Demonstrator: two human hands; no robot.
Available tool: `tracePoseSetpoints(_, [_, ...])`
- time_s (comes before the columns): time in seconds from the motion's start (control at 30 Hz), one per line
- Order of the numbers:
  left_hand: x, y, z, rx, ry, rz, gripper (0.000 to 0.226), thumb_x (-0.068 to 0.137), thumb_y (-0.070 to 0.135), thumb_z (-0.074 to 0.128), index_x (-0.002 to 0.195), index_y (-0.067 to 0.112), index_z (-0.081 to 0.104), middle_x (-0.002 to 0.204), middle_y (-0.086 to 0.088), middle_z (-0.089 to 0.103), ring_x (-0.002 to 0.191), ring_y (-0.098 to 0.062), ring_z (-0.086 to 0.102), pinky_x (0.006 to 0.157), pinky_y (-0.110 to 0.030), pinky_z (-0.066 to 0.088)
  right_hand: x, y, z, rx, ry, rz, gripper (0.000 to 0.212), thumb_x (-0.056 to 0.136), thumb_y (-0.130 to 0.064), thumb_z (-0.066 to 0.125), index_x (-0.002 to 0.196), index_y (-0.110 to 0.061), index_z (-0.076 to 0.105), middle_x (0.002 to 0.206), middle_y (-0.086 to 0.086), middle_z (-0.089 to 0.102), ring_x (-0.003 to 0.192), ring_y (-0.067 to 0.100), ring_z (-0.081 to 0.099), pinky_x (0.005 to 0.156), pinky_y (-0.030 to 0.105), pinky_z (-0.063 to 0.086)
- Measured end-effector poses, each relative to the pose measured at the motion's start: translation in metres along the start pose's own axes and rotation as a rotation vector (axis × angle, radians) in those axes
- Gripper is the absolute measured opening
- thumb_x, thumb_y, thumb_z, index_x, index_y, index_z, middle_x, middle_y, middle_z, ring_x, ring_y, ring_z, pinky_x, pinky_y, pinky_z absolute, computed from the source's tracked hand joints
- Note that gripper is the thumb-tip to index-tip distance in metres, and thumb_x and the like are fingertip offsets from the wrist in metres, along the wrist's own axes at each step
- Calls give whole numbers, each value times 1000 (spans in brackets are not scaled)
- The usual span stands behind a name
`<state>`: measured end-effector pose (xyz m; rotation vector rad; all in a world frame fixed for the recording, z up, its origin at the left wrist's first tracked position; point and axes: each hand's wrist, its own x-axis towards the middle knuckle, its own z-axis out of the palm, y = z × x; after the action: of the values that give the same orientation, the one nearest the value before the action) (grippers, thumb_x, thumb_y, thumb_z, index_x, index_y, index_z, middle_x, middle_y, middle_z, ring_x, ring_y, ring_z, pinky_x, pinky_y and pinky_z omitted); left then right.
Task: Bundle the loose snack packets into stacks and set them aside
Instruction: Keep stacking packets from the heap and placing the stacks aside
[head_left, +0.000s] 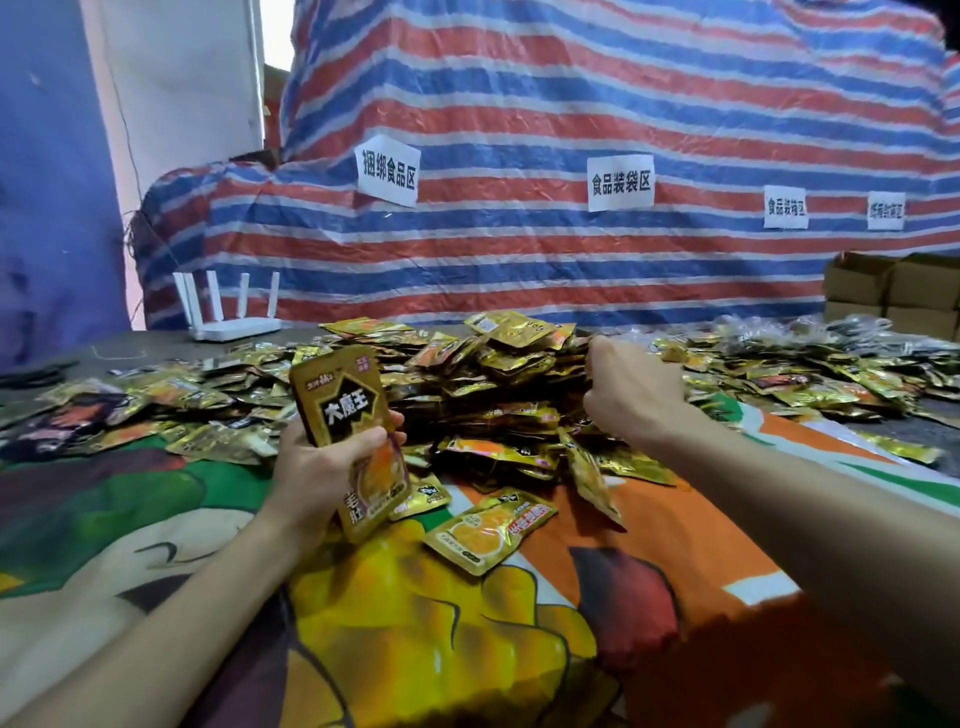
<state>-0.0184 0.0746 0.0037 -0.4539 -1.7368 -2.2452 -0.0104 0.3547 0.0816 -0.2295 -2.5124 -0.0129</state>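
Your left hand (322, 467) held a stack of packets (340, 400) upright. The thumb lay across its front and the fingers (397, 420) were curled round its far edge, clamped on it. The stack's lower end hung just above the near fringe of the pile of packets (493, 374).

Your right hand (631, 395) was at the pile's right flank with its back to the camera. Its fingers were curled in toward the packets, but I could not tell whether they were closed on anything.

The pile rose highest between your two hands. It thinned into a scatter that ran left and right across the tabletop (156, 348). On the left the scatter reached nearly to the frame's edge.

One loose packet (488, 535) lay flat on the printed cloth (467, 649), just in front of the pile and apart from it. Nearer to you, bare cloth showed between your forearms down to the bottom of the view.

At the far left edge of the tabletop stood a white router (228, 322), close behind the scatter. A striped tarp (571, 260) rose like a wall right behind the pile, with paper labels (387, 169) stuck on it. Cardboard boxes (893, 291) stood stacked at the far right, behind a spread of darker packets (831, 332).
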Motion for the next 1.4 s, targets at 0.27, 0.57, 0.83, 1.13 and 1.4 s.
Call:
tracePoseSetpoints(0.27, [2,1,-3,-41,-34,-81,23,90,-5,61,104,9,73,106,-14,76,93,-34,74,77,-49,61,9,2,0,137,-30,17,20,87,-5,59,103,-13,66,96,9,69,87,32,65,68,38,51])
tracePoseSetpoints(0.57, [-7,18,-1,-98,-190,-367,48,70,12,69,116,-1,68,93,-19,76,75,-31,75,58,-34,60,-10,-93,7,1235,-418,-193,22,87,-5,76,103,-16,64,93,11,76,74,14,74,64,24,56])
tracePoseSetpoints(0.83, [5,24,-18,-145,-106,-423,43,70,14,68,110,-3,68,93,-20,76,72,-30,75,56,-33,60,-16,-135,54,1150,-141,-297,15,93,-9,70,107,-15,69,97,-4,71,90,2,68,77,16,55])
tracePoseSetpoints(1.13, [10,23,-39,-424,-318,-418,55,55,13,90,107,3,77,103,-20,73,89,-35,73,76,-44,60,-17,-115,62,1191,-467,-425,18,102,-9,57,104,-12,74,95,10,70,86,12,64,75,25,52])
tracePoseSetpoints(1.4, [14,19,-43,-463,-356,-388,45,69,8,79,114,6,75,108,-13,71,93,-29,72,83,-44,59,-13,-107,43,2339,-863,-15,22,81,-10,46,68,-12,63,67,5,55,75,25,63,90,39,53])
